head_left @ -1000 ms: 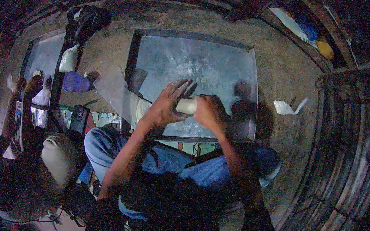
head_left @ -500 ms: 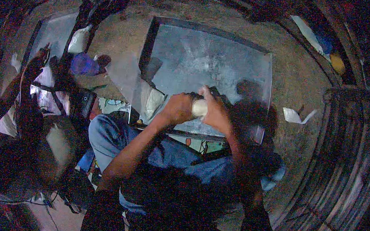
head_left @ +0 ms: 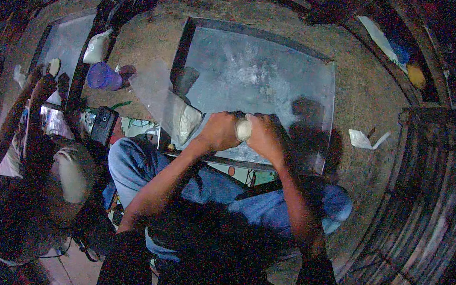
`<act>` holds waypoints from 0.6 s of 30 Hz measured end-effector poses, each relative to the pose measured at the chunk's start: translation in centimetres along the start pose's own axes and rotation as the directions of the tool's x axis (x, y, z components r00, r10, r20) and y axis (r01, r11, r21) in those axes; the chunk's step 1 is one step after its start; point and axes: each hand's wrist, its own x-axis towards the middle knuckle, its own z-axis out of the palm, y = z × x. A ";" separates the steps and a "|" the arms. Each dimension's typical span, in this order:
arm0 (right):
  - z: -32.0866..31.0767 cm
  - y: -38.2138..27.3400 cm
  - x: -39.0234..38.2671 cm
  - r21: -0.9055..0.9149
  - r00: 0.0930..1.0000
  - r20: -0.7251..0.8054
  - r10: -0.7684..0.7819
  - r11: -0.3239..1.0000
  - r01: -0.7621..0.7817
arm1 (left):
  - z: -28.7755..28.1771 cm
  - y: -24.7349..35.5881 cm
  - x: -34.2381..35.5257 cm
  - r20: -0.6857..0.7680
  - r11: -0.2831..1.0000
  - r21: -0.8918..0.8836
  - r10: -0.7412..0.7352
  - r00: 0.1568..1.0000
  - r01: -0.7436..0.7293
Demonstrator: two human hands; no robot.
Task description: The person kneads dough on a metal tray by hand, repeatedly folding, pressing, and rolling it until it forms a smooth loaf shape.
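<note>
A pale, rounded lump of dough (head_left: pixel 244 130) is gripped between my two hands, over the near part of a grey metal tray (head_left: pixel 243 100). My left hand (head_left: pixel 219 132) closes on its left side with the fingers curled. From the right, my right hand (head_left: pixel 264 139) wraps it, knuckles up. Most of the lump is hidden by the hands. White powder is smeared over the tray's floor. Just left of my left hand, a clear plastic bag with white contents (head_left: pixel 187 123) lies in the tray's near left corner.
At left, another person's hands (head_left: pixel 41 81) hold a pale round piece (head_left: pixel 54 67) near a second tray (head_left: pixel 70 45). Between the trays are a purple cup (head_left: pixel 102 76), a white bag (head_left: pixel 97 47) and a black plastic bag (head_left: pixel 124 7). A phone (head_left: pixel 103 125) and white scrap (head_left: pixel 365 139) lie nearby.
My right hand has turned and closed more over the dough, its raised thumb or finger now folded down. Less of the lump shows. The other person's hands have shifted, showing a pale piece.
</note>
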 end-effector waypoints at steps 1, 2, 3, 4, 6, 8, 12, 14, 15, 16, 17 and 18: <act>-0.6 -0.1 0.1 0.061 1.000 0.031 0.001 0.998 -0.003 | -0.7 0.5 -0.1 0.013 0.997 -0.078 -0.003 1.000 0.004; -1.3 -0.2 0.3 0.121 0.998 0.061 0.001 0.993 -0.008 | -1.2 0.8 -0.1 0.027 0.988 -0.155 -0.005 1.000 0.009; -1.8 -0.4 0.5 0.180 0.996 0.089 -0.003 0.984 -0.013 | -1.4 0.8 -0.2 0.042 0.963 -0.271 0.002 0.999 0.010; -1.8 -0.4 0.5 0.264 0.996 0.087 -0.005 0.964 -0.018 | -1.7 0.7 -0.3 0.057 0.924 -0.383 0.011 0.998 0.012; -1.6 -0.1 0.6 0.427 0.997 0.081 -0.008 0.904 -0.028 | -2.2 0.2 -0.2 0.073 0.780 -0.625 0.062 0.995 -0.003; -1.1 1.2 1.0 0.565 0.992 0.054 -0.118 0.823 0.067 | -2.7 -0.4 0.1 0.172 0.769 -0.638 0.111 0.979 0.025; -3.0 1.4 0.5 0.312 0.956 0.292 -0.033 0.948 -0.063 | -3.6 -0.7 0.4 0.290 0.916 -0.402 0.139 0.947 -0.012; -4.1 1.0 0.4 0.302 0.884 0.446 0.141 0.906 -0.297 | -4.4 0.1 0.3 0.300 0.970 -0.237 0.118 0.947 -0.046; -4.4 0.7 0.5 0.282 0.823 0.525 0.217 0.868 -0.409 | -4.3 0.2 0.2 0.275 0.982 -0.186 0.092 0.957 -0.041; -4.9 0.5 0.5 0.284 0.817 0.534 0.216 0.865 -0.414 | -4.2 0.4 0.2 0.249 0.990 -0.135 0.067 0.966 -0.034; -5.4 0.2 0.5 0.286 0.811 0.544 0.214 0.862 -0.419 | -4.0 0.4 0.2 0.222 0.996 -0.084 0.042 0.974 -0.024; -5.9 0.0 0.5 0.285 0.810 0.545 0.217 0.861 -0.422 | -3.9 0.2 0.3 0.209 0.995 -0.078 0.070 0.975 -0.055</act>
